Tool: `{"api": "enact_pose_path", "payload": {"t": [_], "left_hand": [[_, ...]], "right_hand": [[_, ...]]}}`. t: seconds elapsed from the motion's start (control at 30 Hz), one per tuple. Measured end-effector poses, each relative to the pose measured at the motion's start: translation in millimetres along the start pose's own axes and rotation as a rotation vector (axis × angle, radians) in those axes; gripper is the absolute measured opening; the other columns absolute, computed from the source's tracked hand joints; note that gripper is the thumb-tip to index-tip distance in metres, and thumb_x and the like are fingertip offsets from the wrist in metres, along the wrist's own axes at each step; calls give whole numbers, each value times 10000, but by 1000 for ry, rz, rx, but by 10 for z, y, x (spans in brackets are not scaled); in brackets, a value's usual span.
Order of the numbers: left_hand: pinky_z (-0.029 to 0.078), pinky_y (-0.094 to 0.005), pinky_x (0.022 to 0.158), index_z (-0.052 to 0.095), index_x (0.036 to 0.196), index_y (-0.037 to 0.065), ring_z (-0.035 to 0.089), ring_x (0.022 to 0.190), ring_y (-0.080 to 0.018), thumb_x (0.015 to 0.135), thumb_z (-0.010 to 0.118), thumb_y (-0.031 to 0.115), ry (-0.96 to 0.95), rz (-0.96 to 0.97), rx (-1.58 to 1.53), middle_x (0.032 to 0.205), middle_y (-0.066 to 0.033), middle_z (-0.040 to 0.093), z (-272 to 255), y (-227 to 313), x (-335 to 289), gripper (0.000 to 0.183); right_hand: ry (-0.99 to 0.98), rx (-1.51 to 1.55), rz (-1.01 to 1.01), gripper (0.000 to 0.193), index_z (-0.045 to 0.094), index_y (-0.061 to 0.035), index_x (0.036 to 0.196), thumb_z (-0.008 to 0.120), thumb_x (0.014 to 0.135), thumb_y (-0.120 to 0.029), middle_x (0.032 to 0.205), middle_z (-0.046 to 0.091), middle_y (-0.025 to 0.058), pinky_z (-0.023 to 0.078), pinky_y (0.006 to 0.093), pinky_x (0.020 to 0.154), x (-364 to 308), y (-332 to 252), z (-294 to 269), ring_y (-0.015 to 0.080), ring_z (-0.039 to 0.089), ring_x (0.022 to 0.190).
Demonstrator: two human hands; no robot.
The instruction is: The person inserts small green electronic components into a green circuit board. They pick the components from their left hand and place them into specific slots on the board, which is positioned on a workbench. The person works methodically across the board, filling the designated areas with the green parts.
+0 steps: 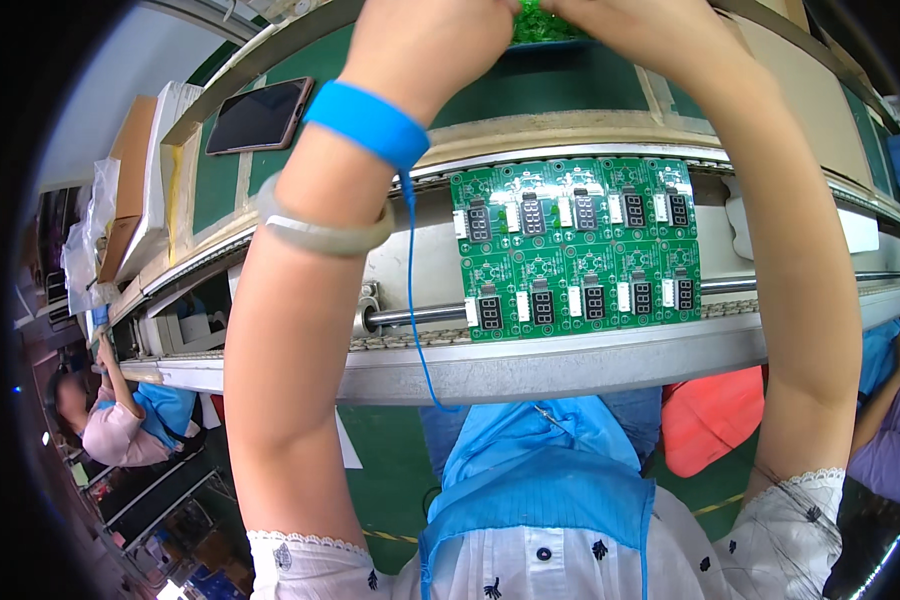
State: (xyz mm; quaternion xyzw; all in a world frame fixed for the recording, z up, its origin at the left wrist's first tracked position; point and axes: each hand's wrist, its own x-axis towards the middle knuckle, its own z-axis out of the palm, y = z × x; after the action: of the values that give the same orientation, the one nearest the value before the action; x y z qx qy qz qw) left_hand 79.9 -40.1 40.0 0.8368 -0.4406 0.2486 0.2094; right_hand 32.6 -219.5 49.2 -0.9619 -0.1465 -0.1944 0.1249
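Fingers (574,8) of left hand (440,45) and right hand (645,38), cropped in head view, grip impossible to tell, are beside green pieces (547,24) toward the bench's far edge, a circuit-board panel (580,255) spanning rails (570,366) along the near edge

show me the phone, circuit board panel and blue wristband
Phone (258,117): head view, middle of its dark screen
Circuit board panel (577,250): head view, centre of its face
Blue wristband (367,124): head view, outside of the band
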Motion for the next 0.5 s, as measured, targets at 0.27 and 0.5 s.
{"api": "enact_pose_path", "payload": {"t": [0.27,0.5], "left_hand": [[516,-491,764,717,748,0,652,793,-411,751,637,89,-14,-85,29,786,-242,669,221,-49,52,119],[515,-482,775,719,825,-7,651,804,-408,820,631,102,31,-69,28,810,-239,677,188,-69,37,140]], "right_hand": [[57,-33,79,132,754,-42,833,671,777,-127,833,699,208,536,459,772,70,11,182,373,682,820],[110,64,129,132,753,-36,856,688,767,-109,824,704,187,534,440,747,64,37,177,356,685,799]]}}
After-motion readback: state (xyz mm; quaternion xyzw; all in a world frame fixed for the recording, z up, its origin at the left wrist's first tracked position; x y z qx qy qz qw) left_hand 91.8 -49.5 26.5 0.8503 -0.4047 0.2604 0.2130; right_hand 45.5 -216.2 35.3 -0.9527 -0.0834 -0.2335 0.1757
